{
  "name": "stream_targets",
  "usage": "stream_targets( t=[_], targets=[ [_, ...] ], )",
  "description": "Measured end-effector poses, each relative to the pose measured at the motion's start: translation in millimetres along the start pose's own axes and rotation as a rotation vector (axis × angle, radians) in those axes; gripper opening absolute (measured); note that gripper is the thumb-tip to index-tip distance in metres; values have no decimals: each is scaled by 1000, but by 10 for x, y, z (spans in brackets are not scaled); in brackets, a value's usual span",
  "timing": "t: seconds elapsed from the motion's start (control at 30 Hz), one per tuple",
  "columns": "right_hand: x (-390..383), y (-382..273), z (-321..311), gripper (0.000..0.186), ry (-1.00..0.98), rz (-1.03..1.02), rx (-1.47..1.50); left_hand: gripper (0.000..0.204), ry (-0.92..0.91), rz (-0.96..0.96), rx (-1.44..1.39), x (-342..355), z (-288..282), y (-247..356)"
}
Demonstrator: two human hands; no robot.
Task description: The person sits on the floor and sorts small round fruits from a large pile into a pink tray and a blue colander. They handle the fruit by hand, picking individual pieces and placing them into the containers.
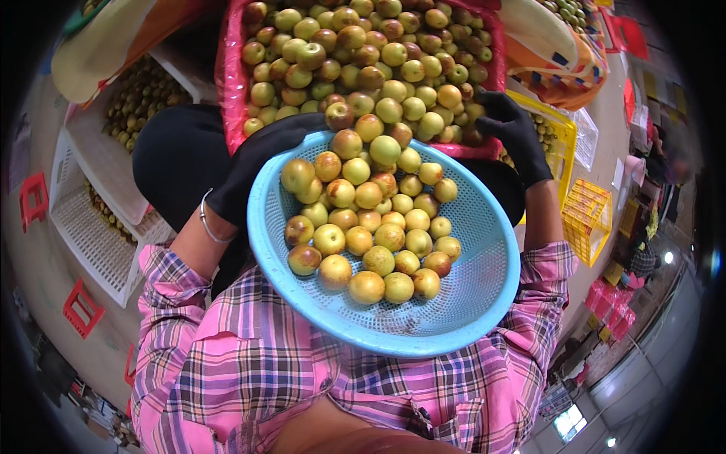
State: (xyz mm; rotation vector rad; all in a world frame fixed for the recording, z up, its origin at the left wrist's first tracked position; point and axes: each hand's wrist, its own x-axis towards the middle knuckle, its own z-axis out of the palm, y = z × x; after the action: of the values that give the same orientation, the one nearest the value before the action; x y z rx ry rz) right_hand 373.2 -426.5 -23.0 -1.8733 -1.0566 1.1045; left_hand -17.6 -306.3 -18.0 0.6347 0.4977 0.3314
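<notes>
A round blue plastic colander (484, 303) rests against my body, tilted, with many green and reddish-brown jujubes (368, 195) in it. My left hand (276, 147), in a black glove, is closed on its far left rim. Beyond it, a crate with a bright pink-red plastic liner (233, 72) is heaped with more of these jujubes (370, 45). Fruit covers the place where colander and crate meet. My right hand (514, 132), also gloved in black, reaches over the crate's right edge. Its fingers are curved and apart from the thumb, beside the jujubes there.
At the left stand white crates (91, 227) with jujubes in them. A yellow crate (563, 147) and a yellow basket (587, 219) stand at the right. Red plastic stools (83, 309) are on the floor at the left. Orange patterned cloth (556, 72) lies at the far right.
</notes>
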Motion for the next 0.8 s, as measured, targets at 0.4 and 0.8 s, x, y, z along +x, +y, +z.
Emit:
stream_targets(
  t=[0.4, 0.8],
  targets=[
    [-132, -9, 17, 33, 138, -79, -473, 49, 65, -39, 38, 4, 53, 38],
    [-33, -199, 371, 39, 204, -143, -1146, 51, 44, -52, 3, -3, 132, 72]
  ],
)
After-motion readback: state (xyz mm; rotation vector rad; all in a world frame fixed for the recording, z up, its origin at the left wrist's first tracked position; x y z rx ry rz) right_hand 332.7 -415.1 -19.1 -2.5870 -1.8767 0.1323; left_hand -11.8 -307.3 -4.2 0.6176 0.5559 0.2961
